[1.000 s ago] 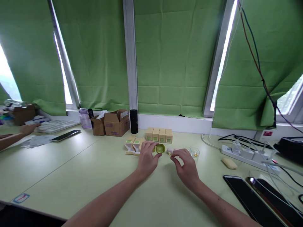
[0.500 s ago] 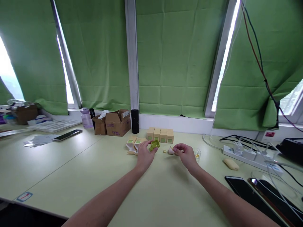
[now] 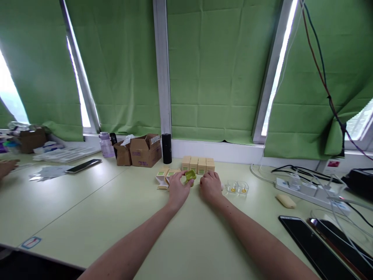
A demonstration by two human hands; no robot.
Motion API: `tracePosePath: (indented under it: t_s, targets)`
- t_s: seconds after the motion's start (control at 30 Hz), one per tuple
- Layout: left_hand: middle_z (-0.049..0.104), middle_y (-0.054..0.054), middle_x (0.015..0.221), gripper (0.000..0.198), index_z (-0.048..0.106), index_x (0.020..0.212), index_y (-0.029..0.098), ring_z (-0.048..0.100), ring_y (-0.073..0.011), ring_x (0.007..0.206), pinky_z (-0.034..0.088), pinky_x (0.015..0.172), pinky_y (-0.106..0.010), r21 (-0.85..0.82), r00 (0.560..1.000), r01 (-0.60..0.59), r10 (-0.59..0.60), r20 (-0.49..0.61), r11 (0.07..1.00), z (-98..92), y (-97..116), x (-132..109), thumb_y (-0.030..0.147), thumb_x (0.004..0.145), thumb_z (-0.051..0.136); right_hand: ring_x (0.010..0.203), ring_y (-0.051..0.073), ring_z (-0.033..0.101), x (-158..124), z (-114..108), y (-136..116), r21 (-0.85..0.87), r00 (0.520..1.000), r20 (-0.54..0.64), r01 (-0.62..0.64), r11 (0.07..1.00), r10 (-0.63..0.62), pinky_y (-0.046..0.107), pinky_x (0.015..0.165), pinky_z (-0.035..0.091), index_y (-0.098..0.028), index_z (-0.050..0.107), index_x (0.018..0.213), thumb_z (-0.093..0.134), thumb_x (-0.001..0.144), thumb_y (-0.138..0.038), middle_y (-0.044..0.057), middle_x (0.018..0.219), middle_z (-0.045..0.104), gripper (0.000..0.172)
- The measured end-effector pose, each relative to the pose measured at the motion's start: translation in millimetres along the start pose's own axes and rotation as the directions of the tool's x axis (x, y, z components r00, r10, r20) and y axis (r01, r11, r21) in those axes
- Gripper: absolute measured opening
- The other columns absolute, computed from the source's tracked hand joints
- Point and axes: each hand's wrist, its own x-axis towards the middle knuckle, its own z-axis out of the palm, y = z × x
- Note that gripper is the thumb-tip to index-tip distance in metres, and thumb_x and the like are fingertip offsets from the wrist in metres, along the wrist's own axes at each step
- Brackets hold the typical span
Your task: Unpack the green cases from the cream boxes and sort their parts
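Observation:
My left hand [image 3: 178,188] pinches a small olive-green square container [image 3: 190,175] by its side, its open top facing up and toward me. My right hand [image 3: 211,186] is lowered to the table just right of it, fingers curled downward; whatever they hold is hidden. A small pale round item [image 3: 222,187] peeks out beside the right hand. Farther right stand two clear square cups [image 3: 232,187] with yellow bits inside. Behind my hands is a row of small tan boxes [image 3: 193,166] with green windows. Opened boxes [image 3: 162,179] of the same kind lie left of my left hand.
Cardboard cartons [image 3: 145,151], a black cylinder [image 3: 166,149] and a purple bottle [image 3: 106,145] line the back. On the right are a power strip [image 3: 313,194], cables, a cream rounded object [image 3: 286,201] and phones [image 3: 309,245]. Another person's hand [image 3: 8,168] shows at the left edge.
My right hand has moved left and down from the pale round item to where a tiny yellow piece lay. Both clear cups now show. Another person's hand has appeared at far left.

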Motion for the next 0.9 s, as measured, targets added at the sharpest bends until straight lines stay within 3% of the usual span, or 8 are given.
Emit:
tracePosePath:
  t_s: [0.27,0.4,0.47,0.53,0.6,0.67,0.77,0.9]
  targets:
    - [0.075,-0.008,0.11,0.039,0.075,0.113,0.022,0.06,-0.0292,0.112,0.05,0.093,-0.042,-0.049,1.0,0.008,-0.008,-0.004,0.999,0.8,0,1,0.023,0.074,0.081,0.11,0.03,0.05,-4,1,0,-0.089,0.999,0.001,0.042,0.995,-0.042,0.041,0.098,0.029,-0.017,0.079,0.092,0.06,0.085,-0.016,0.014,0.102,0.072,0.019]
    - [0.075,-0.009,0.108,0.041,0.076,0.112,0.021,0.063,-0.0259,0.105,0.053,0.082,-0.036,-0.26,0.991,0.124,-0.11,0.071,0.957,1.0,3,3,0.029,0.072,0.083,0.108,0.028,0.05,-8,2,0,-0.095,0.999,-0.007,0.04,0.995,-0.041,0.04,0.098,0.029,-0.017,0.077,0.093,0.059,0.088,-0.015,0.013,0.102,0.071,0.019]
    - [0.074,-0.009,0.103,0.045,0.075,0.113,0.019,0.065,-0.0227,0.097,0.053,0.076,-0.032,-0.456,0.968,0.244,-0.188,0.164,0.856,1.8,6,3,0.037,0.073,0.084,0.109,0.028,0.05,-9,1,0,-0.092,0.999,-0.008,0.05,0.995,-0.051,0.039,0.099,0.029,-0.018,0.076,0.093,0.059,0.088,-0.014,0.012,0.102,0.071,0.019]
    - [0.074,-0.008,0.099,0.049,0.072,0.113,0.018,0.067,-0.0196,0.089,0.053,0.072,-0.03,-0.637,0.93,0.366,-0.252,0.266,0.678,2.4,9,2,0.045,0.074,0.084,0.11,0.027,0.05,-10,0,1,-0.088,0.998,-0.008,0.058,0.994,-0.059,0.039,0.098,0.029,-0.019,0.076,0.094,0.059,0.089,-0.012,0.011,0.102,0.071,0.019]
    - [0.075,-0.009,0.098,0.048,0.07,0.109,0.018,0.067,-0.0176,0.082,0.052,0.068,-0.028,-0.733,0.885,0.463,-0.297,0.358,0.497,2.1,13,1,0.048,0.075,0.085,0.11,0.027,0.049,-10,0,0,-0.084,0.998,-0.009,0.06,0.995,-0.061,0.039,0.098,0.029,-0.02,0.076,0.095,0.059,0.088,-0.011,0.011,0.101,0.071,0.02]
    - [0.077,-0.011,0.096,0.042,0.067,0.102,0.017,0.067,-0.0168,0.078,0.051,0.066,-0.028,-0.751,0.842,0.534,-0.323,0.432,0.387,0.5,17,0,0.048,0.079,0.083,0.109,0.028,0.049,-10,1,-1,-0.082,0.998,-0.006,0.062,0.995,-0.063,0.039,0.097,0.029,-0.02,0.075,0.095,0.06,0.088,-0.011,0.011,0.101,0.072,0.02]
    - [0.079,-0.013,0.092,0.033,0.066,0.097,0.016,0.068,-0.0167,0.074,0.051,0.064,-0.027,-0.729,0.801,0.594,-0.331,0.499,0.341,-2.8,23,-1,0.046,0.089,0.075,0.108,0.028,0.049,-10,1,-3,-0.079,0.998,-0.003,0.065,0.995,-0.066,0.039,0.097,0.03,-0.02,0.075,0.093,0.06,0.088,-0.012,0.011,0.098,0.073,0.018]
    - [0.08,-0.015,0.092,0.028,0.065,0.098,0.015,0.068,-0.0168,0.07,0.051,0.063,-0.027,-0.716,0.784,0.617,-0.341,0.519,0.328,-5.9,29,-1,0.042,0.096,0.067,0.108,0.029,0.049,-12,-1,-4,-0.073,0.998,-0.021,0.058,0.996,-0.06,0.041,0.098,0.03,-0.019,0.074,0.093,0.059,0.088,-0.014,0.013,0.097,0.072,0.016]
